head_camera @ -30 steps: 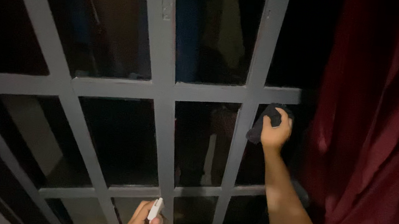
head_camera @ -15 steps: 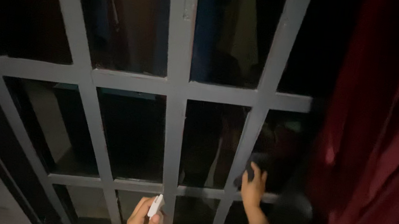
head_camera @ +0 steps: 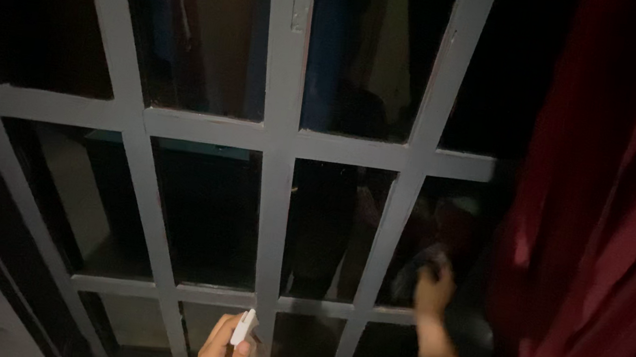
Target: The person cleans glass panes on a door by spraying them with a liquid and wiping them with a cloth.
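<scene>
A grey window grille fills the view, its bars crossing dark glass panes. At the bottom, just left of the central upright, the left hand is raised, and a small white object is pinched between thumb and fingers; its kind cannot be told in the dim light. The fingers are curled shut around it, close to the lower crossbar.

Further right, the right hand is pressed to a pane in the lower right part of the grille, between the right upright and the curtain. A dark cloth is bunched under the palm, and the fingers are closed over it; the hand is blurred, so the grip cannot be read finely. The cloth lies against the glass just above the lower crossbar.

At the far right, a dark red curtain hangs in folds, near the right forearm and seemingly overlapping the edge of the pane.

The step in hand is judged to be the wiping of that pane, with the cloth low on the glass. For the next stroke, steady pressure across the glass would be called for, with the corners by the bars reached and the curtain kept off the cloth. The white object would need to be kept clear of the bars while the cloth is worked.
</scene>
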